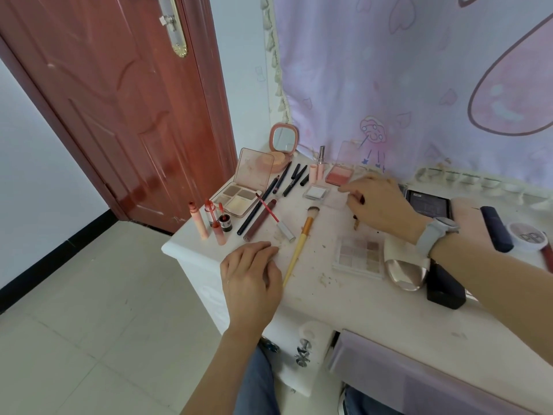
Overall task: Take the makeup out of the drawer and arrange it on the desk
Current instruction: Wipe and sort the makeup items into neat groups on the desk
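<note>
A small dark item, seemingly a lipstick, is being pinched by the right hand and positioned beside the blush palette at the far side of the desk, while the left hand is being rested flat with relaxed fingers at the near edge; a clear spot among the arranged makeup is being called for next.

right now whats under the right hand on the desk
The right hand lies over a small clear case beside the white compact; a dark-tipped thing shows at its fingers. The palm covers the rest of the desk there.

Soft, even daylight fills the wide-angle frame, with faint shadows, a glossy sheen on the door toward ten o'clock and bowed edges.
</note>
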Demonstrator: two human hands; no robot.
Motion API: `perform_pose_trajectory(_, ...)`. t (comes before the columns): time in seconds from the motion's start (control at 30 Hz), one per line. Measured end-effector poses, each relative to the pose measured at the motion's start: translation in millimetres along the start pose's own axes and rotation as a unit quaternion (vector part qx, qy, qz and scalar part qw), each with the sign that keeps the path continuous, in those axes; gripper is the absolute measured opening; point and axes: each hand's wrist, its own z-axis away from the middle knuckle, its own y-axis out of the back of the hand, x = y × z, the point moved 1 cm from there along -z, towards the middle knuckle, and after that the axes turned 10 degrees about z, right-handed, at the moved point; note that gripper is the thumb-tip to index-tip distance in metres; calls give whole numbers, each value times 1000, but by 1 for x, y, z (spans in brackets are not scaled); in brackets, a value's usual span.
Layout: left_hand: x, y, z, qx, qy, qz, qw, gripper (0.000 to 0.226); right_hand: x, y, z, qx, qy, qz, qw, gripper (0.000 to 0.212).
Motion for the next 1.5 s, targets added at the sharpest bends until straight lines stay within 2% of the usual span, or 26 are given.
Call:
perform_pose_trajectory(0.1,0,0,0,-1,-2,-3,1000,32,15,4,0,4,-72,2,997,37)
perform_pose_trajectory(0.23,1,0,1,-4,-4,-7,1000,31,28,4,-10,-134,-100,59,984,58)
perform_pose_trajectory(0.33,1,1,1,-7,-2,-8,1000,32,26,2,-21,-173,-90,59,979,66)
perform_pose_trajectory(0.5,2,1,0,-13,1,-6,1000,32,23,-1,-32,-249,-98,58,962,54)
perform_pose_trajectory(0.67,3,0,0,-14,0,-4,1000,32,25,0,-29,-167,-95,73,979,58)
perform_pose_trajectory(0.73,2,0,1,-10,-4,-4,1000,32,19,9,-25,-112,-104,-10,988,53)
perform_pose_trajectory(0.77,2,1,1,-8,-5,-2,1000,32,13,16,-21,-86,-120,-103,984,47)
perform_pose_trajectory(0.8,2,1,1,-8,-4,1,1000,32,6,26,-16,-71,-153,-232,958,37)
perform_pose_trajectory(0.87,3,2,1,-6,-2,7,1000,32,-10,44,-3,-105,-223,-494,834,26)
perform_pose_trajectory(0.93,4,3,1,-13,8,14,1000,32,-16,53,14,-196,-242,-615,724,34)
perform_pose_trajectory(1.0,5,6,0,-21,40,43,998,29,-19,54,31,-269,-233,-659,663,50)
perform_pose_trajectory(1.07,7,10,-3,-27,92,115,989,30,-23,50,46,-299,-236,-656,652,52)
perform_pose_trajectory(1.17,19,19,-7,-17,155,235,959,20,-35,44,62,-285,-242,-606,703,54)
perform_pose_trajectory(1.3,50,22,-2,-86,132,302,940,23,-55,38,74,-239,-243,-585,736,56)
perform_pose_trajectory(1.37,61,22,5,-108,123,304,938,20,-62,38,77,-214,-256,-606,723,51)
perform_pose_trajectory(1.5,67,25,12,-85,108,294,946,25,-71,36,87,-205,-273,-644,684,47)
